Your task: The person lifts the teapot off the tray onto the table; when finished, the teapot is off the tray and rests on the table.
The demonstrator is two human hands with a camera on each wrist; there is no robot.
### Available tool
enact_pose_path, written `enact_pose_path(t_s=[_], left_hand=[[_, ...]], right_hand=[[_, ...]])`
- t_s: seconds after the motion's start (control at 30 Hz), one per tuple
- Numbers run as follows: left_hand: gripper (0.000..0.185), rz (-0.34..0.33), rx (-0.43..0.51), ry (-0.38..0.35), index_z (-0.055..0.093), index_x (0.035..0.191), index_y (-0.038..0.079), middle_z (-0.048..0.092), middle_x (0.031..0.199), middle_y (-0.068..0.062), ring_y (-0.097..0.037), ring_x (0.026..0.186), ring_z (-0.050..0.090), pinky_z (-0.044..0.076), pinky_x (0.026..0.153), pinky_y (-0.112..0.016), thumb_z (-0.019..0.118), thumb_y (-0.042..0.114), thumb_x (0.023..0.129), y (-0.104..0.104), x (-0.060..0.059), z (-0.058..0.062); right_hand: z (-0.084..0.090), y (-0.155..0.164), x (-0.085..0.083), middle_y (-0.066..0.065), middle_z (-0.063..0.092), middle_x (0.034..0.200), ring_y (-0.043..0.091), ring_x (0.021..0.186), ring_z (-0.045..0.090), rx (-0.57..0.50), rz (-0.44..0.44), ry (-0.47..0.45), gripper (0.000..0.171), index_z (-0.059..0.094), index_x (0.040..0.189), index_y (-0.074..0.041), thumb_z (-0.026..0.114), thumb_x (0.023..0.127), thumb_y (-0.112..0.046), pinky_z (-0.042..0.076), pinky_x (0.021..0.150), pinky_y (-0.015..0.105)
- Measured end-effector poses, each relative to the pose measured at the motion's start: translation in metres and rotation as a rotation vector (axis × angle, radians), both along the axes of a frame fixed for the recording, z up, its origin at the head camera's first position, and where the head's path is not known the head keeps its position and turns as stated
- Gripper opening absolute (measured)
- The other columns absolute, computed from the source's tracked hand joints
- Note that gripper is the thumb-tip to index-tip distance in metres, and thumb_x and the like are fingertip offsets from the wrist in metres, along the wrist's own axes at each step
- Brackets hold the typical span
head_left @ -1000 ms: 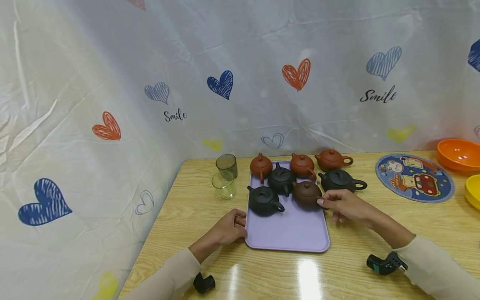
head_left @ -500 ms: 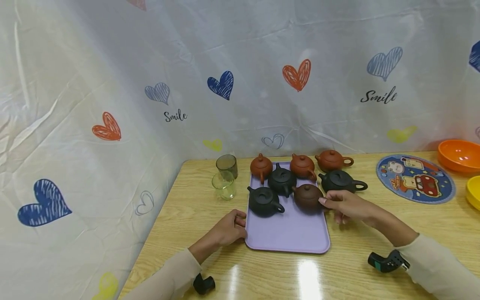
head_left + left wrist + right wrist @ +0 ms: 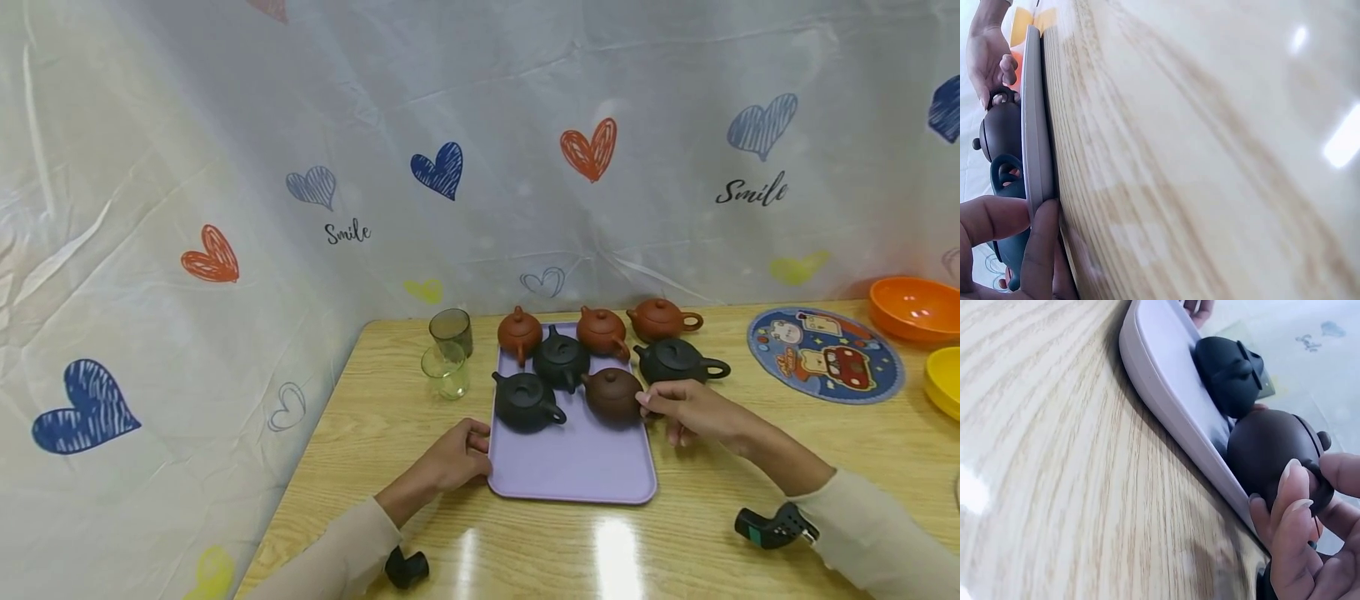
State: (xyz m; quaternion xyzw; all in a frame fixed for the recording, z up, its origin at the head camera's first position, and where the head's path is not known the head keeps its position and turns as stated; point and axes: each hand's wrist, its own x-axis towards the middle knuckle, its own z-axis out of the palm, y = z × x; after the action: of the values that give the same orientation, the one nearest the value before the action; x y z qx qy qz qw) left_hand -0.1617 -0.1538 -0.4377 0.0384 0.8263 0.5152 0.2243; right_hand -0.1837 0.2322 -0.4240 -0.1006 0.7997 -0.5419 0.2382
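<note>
Pinches the left rim of the lilac tray between thumb and fingers of the left hand. Pinches the handle of the dark brown teapot between thumb and fingertips of the right hand, with that teapot upright on the tray, beside its right rim. Also has on the tray a black teapot by the left rim, a second black teapot around the middle, and a red-brown teapot at the far left corner. Shows a smoky glass and a pale green glass left of the tray, and a round blue mat well to its right.
</note>
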Motion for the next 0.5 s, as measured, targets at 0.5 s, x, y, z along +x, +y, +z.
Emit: enact_pose_path(t_s=[0.5], left_hand=[[0.060, -0.006, 0.010, -0.006, 0.046, 0.133, -0.006, 0.055, 0.109, -0.016, -0.019, 0.087, 0.058, 0.059, 0.073, -0.033, 0.066, -0.002, 0.077, 0.0006, 0.0003, 0.0007]], right_hand=[[-0.0032, 0.0028, 0.0039, 0.011, 0.058, 0.089, 0.012, 0.061, 0.059, -0.033, -0.022, -0.009, 0.040, 0.062, 0.109, 0.003, 0.052, 0.104, -0.035, 0.049, 0.053, 0.026]])
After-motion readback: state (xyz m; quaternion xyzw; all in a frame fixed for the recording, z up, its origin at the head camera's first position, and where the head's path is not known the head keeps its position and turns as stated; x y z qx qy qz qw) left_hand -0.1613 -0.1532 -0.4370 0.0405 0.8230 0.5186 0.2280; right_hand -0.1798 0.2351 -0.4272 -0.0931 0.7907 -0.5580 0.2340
